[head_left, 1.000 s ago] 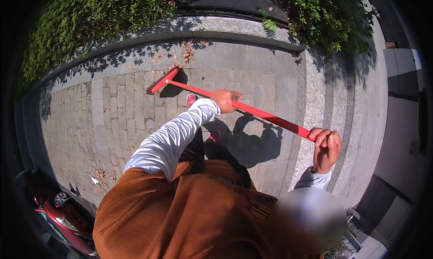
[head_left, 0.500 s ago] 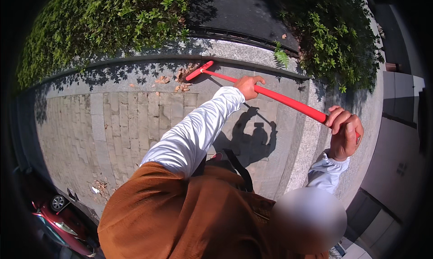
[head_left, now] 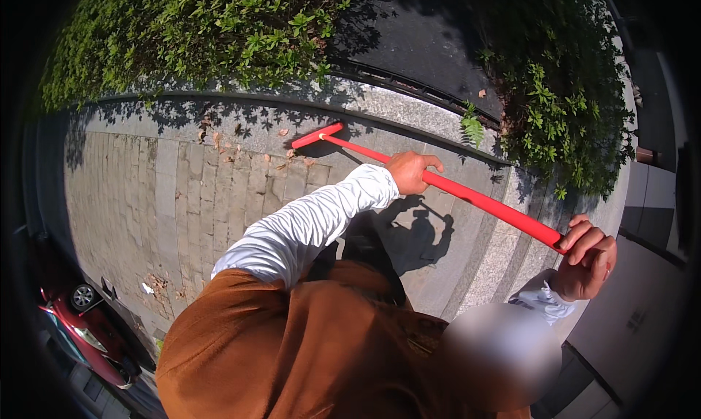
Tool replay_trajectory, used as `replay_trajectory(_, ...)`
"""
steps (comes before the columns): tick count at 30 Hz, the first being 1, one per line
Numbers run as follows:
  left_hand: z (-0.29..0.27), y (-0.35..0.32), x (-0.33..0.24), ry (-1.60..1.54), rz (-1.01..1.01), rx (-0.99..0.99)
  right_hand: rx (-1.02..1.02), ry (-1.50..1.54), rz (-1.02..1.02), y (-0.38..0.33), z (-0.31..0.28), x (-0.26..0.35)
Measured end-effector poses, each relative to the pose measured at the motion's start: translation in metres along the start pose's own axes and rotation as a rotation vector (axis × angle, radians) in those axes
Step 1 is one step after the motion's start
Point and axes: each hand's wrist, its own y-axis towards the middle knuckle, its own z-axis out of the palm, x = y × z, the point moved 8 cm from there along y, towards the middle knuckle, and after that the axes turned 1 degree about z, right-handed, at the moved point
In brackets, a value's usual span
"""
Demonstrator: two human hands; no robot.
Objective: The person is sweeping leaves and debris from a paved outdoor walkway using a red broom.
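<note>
Red broom [head_left: 482, 202] (both hands [head_left: 407, 173] gripping it) has its head [head_left: 317, 135] near the curb's edge [head_left: 406, 117], paving [head_left: 219, 193] stretching leftward.

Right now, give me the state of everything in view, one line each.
Broom: held slantwise, head out over the paving; whether the bristles touch is unclear
Left hand: closed around the handle partway along
Right hand: fingers curled on the handle's near end
Left sleeve: wrinkled, down to the wrist
Leaves: brown, loose, scattered
Paving: part sunlit, part shaded
Shrubs: green, leafy
Car: red, partly visible
</note>
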Motion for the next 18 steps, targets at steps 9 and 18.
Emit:
replay_trajectory(9, -0.054, -0.07, 0.177, 0.199, -0.301, -0.308, 0.328, 0.227, 0.49, -0.019, 0.106, -0.151)
replay_trajectory(18, 0.023, 0.042, 0.017, 0.032, -0.077, -0.199, 0.323, 0.17, 0.057, 0.066, -0.039, -0.062)
